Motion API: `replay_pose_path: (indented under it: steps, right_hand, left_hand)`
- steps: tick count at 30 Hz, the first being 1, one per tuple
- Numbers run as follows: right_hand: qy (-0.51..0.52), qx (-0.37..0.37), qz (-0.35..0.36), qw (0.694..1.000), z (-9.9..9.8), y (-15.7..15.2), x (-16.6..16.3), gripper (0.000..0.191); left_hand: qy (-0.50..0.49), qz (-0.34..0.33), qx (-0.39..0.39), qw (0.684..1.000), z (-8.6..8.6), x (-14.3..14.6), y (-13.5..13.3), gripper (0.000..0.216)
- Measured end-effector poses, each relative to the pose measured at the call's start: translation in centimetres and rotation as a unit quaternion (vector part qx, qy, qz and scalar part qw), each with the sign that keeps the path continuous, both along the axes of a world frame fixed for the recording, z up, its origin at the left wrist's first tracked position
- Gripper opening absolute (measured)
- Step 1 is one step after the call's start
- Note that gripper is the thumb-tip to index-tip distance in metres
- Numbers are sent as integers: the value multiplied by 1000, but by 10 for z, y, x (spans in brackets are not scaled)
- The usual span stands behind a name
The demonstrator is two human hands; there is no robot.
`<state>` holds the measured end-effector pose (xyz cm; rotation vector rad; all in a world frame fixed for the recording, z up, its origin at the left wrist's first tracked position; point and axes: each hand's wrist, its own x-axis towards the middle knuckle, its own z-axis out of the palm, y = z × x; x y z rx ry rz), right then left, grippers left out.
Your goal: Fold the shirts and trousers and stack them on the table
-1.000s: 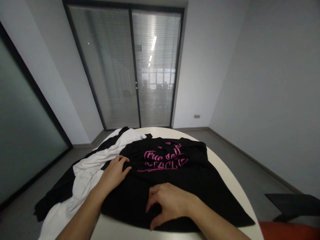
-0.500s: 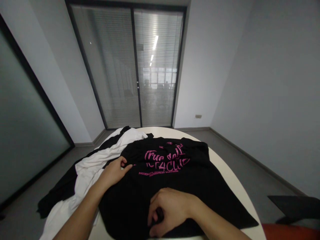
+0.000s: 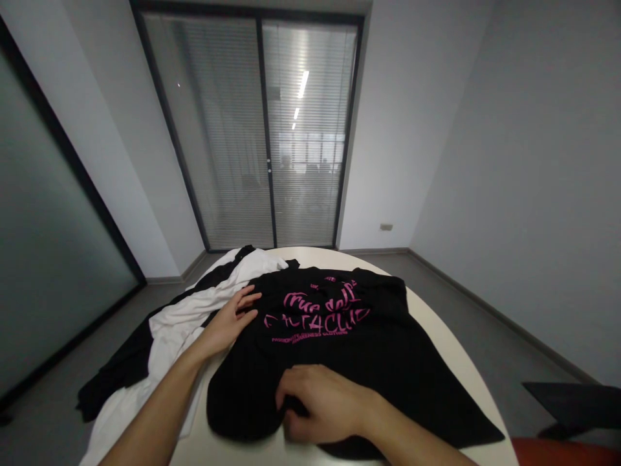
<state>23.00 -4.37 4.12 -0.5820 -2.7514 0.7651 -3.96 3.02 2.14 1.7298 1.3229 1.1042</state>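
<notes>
I note white garment [image 3: 177, 327] + blk cloth [image 3: 129, 353] crowding blk T-shirt [image 3: 388, 362] on L, rd. table [image 3: 436, 323]. L hand [image 3: 230, 327] palm-down, loosely open; R hand [image 3: 325, 401] curled, pinching near hem.

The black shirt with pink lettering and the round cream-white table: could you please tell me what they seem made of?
The black shirt with pink lettering looks like soft, matte knit fabric, perhaps cotton: it bends into loose folds without shine. The round cream-white table seems to have a smooth top, possibly laminate or painted board; its pale surface is even, with no visible grain.
</notes>
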Motion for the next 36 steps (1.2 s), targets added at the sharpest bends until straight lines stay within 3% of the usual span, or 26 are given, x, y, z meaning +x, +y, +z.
replay_pose_path:
  steps: [2,4,7,10,15,17,21,25,28,32,36]
  right_hand:
    - [15,-27,-69,997,5,2,5,34]
    - [34,-22,-109,993,10,5,9,48]
    - [37,30,-83,995,14,5,12,63]
    - [13,83,-64,994,12,1,6,42]
    - [-30,164,-84,982,-1,-9,-15,35]
    - [-45,165,-102,980,-3,-14,-22,27]
    - [3,54,-95,994,2,-25,-25,26]
    - [33,-32,45,998,5,-28,-19,35]
    - [13,38,95,995,0,-25,-18,33]
    - [-75,150,26,986,-5,-25,-18,36]
    - [-117,125,16,985,-3,-28,-17,29]
  left_hand:
    - [45,-20,6,999,0,2,-3,63]
    - [129,1,32,991,-4,3,-7,57]
    - [245,72,79,964,-10,3,-9,45]
    - [300,125,76,943,-13,3,-8,37]
    - [304,116,72,943,-15,6,-8,35]
    - [290,110,78,947,-14,7,-8,35]
    - [250,149,100,951,-6,0,-3,28]
    - [242,209,70,945,0,-13,2,32]
    - [243,203,19,948,-4,-20,4,45]
    - [254,193,27,947,-15,-19,4,57]
    - [276,205,76,936,-21,-18,6,58]
